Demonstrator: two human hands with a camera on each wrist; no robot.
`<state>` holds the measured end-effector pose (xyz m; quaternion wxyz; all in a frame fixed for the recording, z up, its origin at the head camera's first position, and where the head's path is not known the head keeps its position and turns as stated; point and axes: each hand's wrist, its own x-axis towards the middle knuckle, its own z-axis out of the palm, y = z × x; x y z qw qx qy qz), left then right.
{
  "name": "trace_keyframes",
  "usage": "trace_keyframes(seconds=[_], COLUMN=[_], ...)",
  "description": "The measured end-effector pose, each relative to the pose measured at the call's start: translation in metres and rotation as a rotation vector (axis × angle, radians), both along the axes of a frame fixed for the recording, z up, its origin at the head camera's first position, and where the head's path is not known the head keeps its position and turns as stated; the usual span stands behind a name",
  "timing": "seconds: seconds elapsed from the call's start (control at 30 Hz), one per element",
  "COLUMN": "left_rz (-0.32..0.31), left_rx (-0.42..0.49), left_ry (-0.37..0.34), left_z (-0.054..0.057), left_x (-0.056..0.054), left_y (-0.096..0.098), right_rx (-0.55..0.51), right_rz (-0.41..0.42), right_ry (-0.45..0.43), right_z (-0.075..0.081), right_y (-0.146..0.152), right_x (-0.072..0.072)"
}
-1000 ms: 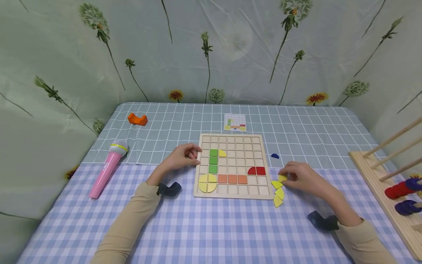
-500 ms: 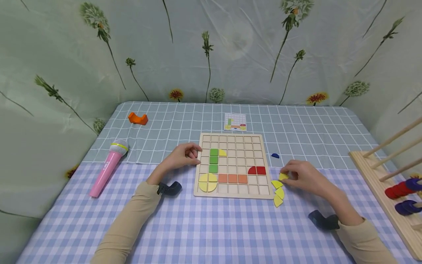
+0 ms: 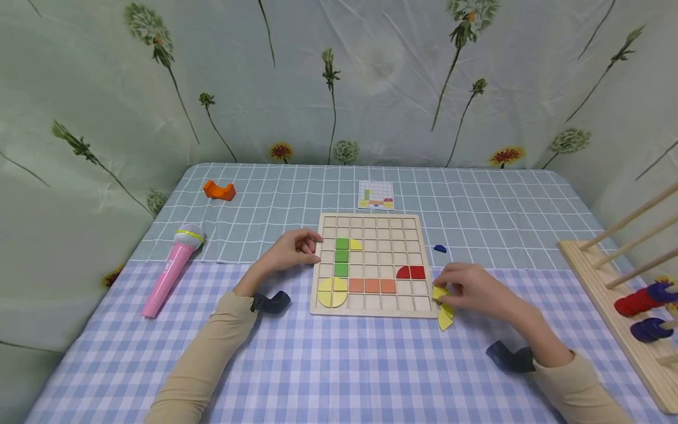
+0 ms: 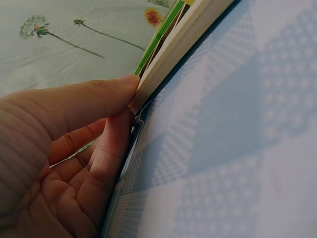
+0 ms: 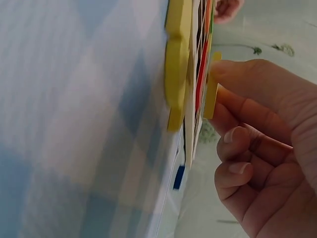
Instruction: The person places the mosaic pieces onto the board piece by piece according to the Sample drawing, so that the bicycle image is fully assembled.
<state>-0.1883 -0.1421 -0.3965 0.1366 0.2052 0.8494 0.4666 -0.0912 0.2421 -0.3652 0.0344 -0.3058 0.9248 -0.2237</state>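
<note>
My left hand (image 3: 288, 248) pinches the left edge of a wooden grid board (image 3: 393, 224) between thumb and fingers. The left wrist view shows the thumb lying on the board's rim (image 4: 163, 67). To the board's right, my right hand (image 3: 473, 287) pinches a yellow quarter-circle tile (image 5: 212, 91), raised above the cloth. Other yellow tiles (image 3: 445, 319) lie below it, partly hidden by the fingers. Set in the board are green squares (image 3: 341, 257), orange squares (image 3: 372, 285), red tiles (image 3: 410, 272), a yellow circle of quarter tiles (image 3: 332, 293) and a single yellow quarter (image 3: 356, 244).
A blue half-circle tile (image 3: 440, 248) lies right of the board. Behind the board is a printed pattern card (image 3: 376, 195). A pink microphone (image 3: 173, 268) and an orange block (image 3: 219, 190) lie at left. A wooden bead rack (image 3: 609, 306) stands at right.
My right hand has moved left with the yellow quarter-circle tile, from beside the other yellow tiles to over them, near the board's edge. The left hand stays at the board.
</note>
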Motion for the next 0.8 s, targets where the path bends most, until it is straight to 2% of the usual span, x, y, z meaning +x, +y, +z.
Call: trace_keyframes(seconds=[0.33,0.57,0.63,0.67,0.8], left_rz=[0.001,-0.005,-0.008,-0.009,0.000], left_rx=[-0.008,-0.013,-0.009,-0.011,-0.010], left_ry=[-0.004,-0.006,-0.005,-0.007,-0.010], left_z=[0.002,0.006,0.005,0.009,0.008], left_x=[0.000,0.001,0.001,0.003,0.004], left_y=[0.001,0.002,0.002,0.003,0.002], right_rx=[0.008,0.072,0.080,0.079,0.076], right_rz=[0.104,0.076,0.078,0.081,0.091], right_ry=[0.016,-0.035,-0.035,-0.032,-0.032], right_z=[-0.003,-0.003,-0.003,-0.003,-0.003], right_y=[-0.020,-0.025,-0.026,-0.025,-0.026], right_x=[0.002,0.005,0.005,0.006,0.006])
